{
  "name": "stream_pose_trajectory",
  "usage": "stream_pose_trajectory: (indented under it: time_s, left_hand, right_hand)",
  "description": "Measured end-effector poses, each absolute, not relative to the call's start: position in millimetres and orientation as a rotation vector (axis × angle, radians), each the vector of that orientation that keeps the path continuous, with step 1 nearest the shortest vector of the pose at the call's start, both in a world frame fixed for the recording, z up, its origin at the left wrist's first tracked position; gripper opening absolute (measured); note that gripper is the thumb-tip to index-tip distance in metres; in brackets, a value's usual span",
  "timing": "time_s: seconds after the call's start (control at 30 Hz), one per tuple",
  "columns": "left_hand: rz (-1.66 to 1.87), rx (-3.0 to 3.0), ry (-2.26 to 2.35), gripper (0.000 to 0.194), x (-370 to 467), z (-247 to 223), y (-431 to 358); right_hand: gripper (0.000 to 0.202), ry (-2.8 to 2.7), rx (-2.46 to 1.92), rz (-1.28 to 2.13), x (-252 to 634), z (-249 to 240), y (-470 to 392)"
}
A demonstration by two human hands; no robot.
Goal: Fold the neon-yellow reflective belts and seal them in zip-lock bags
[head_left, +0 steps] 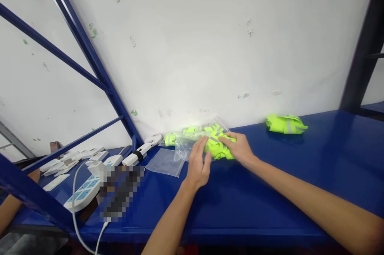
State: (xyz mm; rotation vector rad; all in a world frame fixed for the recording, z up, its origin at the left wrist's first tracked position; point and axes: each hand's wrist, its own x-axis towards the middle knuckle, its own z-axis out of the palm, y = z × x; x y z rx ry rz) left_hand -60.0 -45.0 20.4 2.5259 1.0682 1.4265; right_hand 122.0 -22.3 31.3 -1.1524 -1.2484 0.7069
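A neon yellow-green reflective vest (216, 147) with grey strips lies bunched up on the blue shelf, partly in or against a clear plastic bag (183, 147). My right hand (240, 149) is closed on the vest's right side, thumb and fingers on the fabric. Against the bag and the vest's left side rests my left hand (198, 163), its fingers stretched out and the thumb apart. Behind the bag, more neon fabric (169, 139) shows. Just left of my left hand a flat clear zip bag (166, 162) lies on the shelf.
Another rolled neon vest (285, 124) sits at the back right. To the left are a small white fan (153, 139), a power strip (85, 194) with cables, and a blurred-out dark object (120, 193). Blue rack posts (87, 47) frame the left; another person's arm (12, 207) shows there.
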Motion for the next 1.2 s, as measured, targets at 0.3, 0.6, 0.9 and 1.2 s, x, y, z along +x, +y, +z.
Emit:
stream_pose_trajectory:
  time_s: [0.3,0.6,0.9,1.2]
  left_hand:
    - [1.103,3.032,1.335,0.086,-52,25,-41]
    - [1.012,3.031,1.326,0.105,-53,18,-32]
    - [0.924,3.045,1.335,0.089,-67,17,-24]
    - [0.880,3.049,1.353,0.089,-70,15,-19]
  right_hand:
    - [0.036,-1.376,-1.132,0.519,140,39,-25]
    - [0.018,-1.682,-1.069,0.385,123,36,-37]
    - [0.047,-1.742,-1.090,0.742,132,21,-35]
    - [0.047,-1.498,-1.097,0.882,135,14,-17]
